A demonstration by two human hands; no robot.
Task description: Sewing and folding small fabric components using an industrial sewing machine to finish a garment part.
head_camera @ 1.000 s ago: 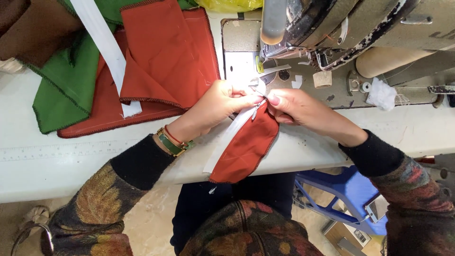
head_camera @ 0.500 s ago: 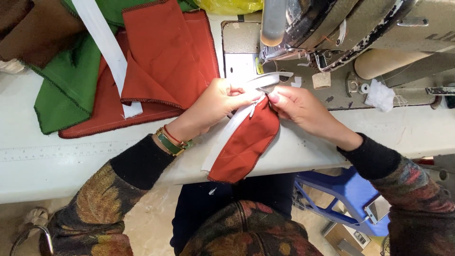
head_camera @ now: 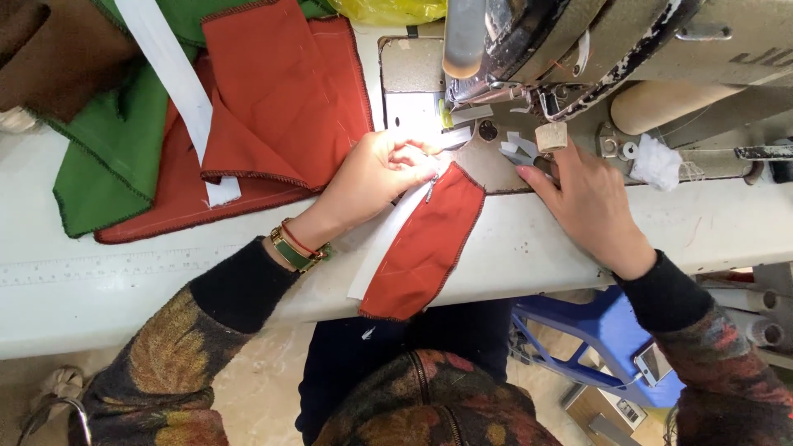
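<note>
Your left hand [head_camera: 376, 177] is curled down on the near end of the white zipper tape [head_camera: 388, 239] where it meets the rust-red fabric piece [head_camera: 425, 248], fingers closed and pinning both against the bed of the sewing machine [head_camera: 578, 49] just at seven o'clock from the presser foot [head_camera: 462, 116]. The piece lies on the white table [head_camera: 124, 289], running from the foot down toward six o'clock, its lower end hanging over the front edge. Your right hand [head_camera: 586, 198] lies flat and open at three o'clock from the piece, fingers spread on the machine bed, gripping nothing, with its fingertips near a small wooden knob [head_camera: 551, 136]. I judge this to be the feeding step: the work is lined up at the needle and held by one hand only. The next move, as I read it, calls for keeping tape and fabric edge flush under that left hand while the seam starts, since a single hold lets the free end swing. Compared with half a second ago, your right hand has left the top of the piece, where it pinched the tape beside your left, and moved out toward three o'clock. The stack of red and green fabric [head_camera: 248, 107] at ten o'clock is unchanged.
</note>
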